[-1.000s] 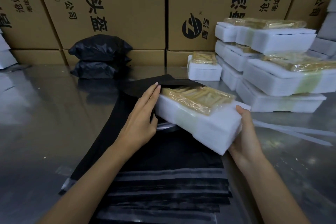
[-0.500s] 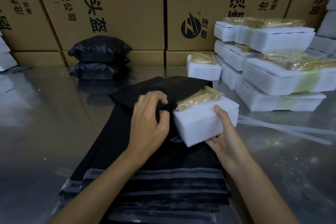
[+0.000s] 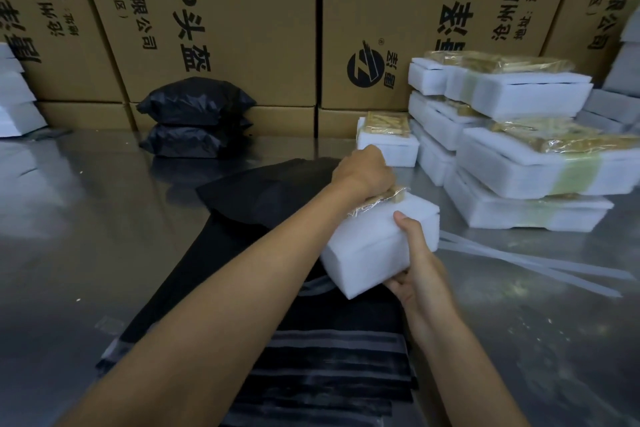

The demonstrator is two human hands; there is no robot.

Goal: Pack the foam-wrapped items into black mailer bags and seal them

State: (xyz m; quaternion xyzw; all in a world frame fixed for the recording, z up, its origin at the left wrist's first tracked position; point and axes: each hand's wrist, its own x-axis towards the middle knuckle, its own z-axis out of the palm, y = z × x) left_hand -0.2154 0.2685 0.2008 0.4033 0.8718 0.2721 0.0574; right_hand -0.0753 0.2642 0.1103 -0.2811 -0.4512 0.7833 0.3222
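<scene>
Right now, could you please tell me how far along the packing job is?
Done: two filled black mailer bags stacked by the cardboard boxes. In hand: the right hand holds a white foam-wrapped item while the left hand works at the open black bag. Left: the pile of white foam blocks.

Two filled, sealed black plastic mailer bags [image 3: 195,114] sit stacked one on the other. One white foam-wrapped block [image 3: 377,246] is in hand. At least six more white foam-wrapped blocks [image 3: 519,163] are piled to the right. Two hands are in view.
</scene>
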